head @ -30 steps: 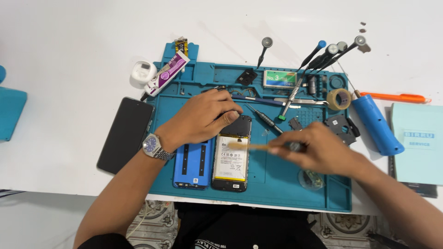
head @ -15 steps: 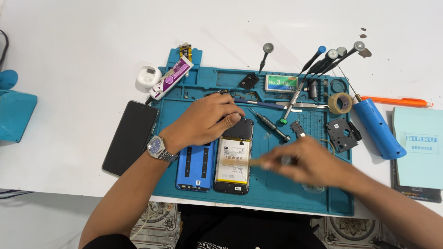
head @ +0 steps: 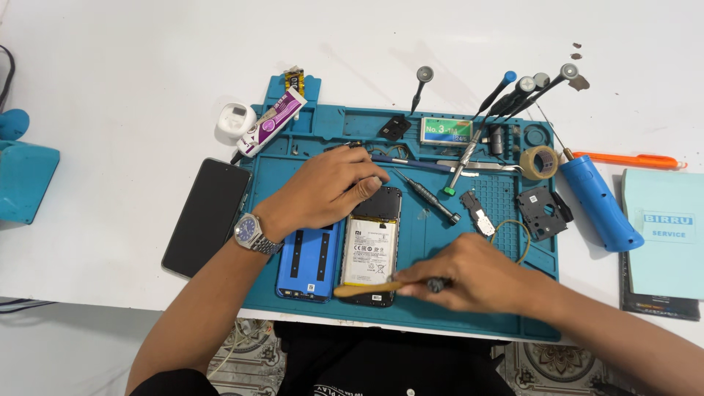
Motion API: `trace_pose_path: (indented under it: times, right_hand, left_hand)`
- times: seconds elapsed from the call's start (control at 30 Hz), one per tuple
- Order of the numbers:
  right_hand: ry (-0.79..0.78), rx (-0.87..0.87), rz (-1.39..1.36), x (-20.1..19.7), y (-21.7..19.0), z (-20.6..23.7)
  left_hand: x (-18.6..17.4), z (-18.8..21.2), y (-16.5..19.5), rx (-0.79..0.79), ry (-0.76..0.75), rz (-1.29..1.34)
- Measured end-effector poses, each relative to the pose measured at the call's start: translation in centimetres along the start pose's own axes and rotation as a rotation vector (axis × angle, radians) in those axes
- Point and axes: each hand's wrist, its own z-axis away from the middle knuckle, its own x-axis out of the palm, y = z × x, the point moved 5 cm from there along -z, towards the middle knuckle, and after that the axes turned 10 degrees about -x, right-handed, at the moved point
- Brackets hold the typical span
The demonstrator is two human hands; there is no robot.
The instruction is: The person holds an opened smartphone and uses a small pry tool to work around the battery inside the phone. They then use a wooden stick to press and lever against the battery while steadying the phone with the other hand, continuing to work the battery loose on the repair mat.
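A blue work mat (head: 411,315) carries an opened phone (head: 372,246) at its front centre. The left hand (head: 323,187) lies palm-down, fingers pressing the phone's top edge. The right hand (head: 469,279) is clamped around a wooden-handled brush (head: 367,289) crossing the phone's lower end.
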Motion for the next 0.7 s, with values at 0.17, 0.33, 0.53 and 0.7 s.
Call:
trace_pose_path:
  times: [0.17, 0.33, 0.53, 0.7]
  right_hand:
    - [0.048, 0.124, 0.285, -1.7, 2.2, 0.2]
    - [0.160, 0.001, 0.337, -2.1, 1.0, 0.5]
    - [-0.036, -0.130, 0.277, -0.2, -0.6, 0.7]
    - [0.127, -0.024, 0.366, -2.3, 0.5, 0.6]
  left_hand:
    - [-0.1, 0.0, 0.1, -0.010, -0.005, 0.001]
    - [0.0, 0.0, 0.1, -0.017, -0.001, 0.014]
    - [0.0, 0.0, 0.1, -0.013, -0.005, 0.003]
    - [0.0, -0.1, 0.1, -0.018, -0.008, -0.004]
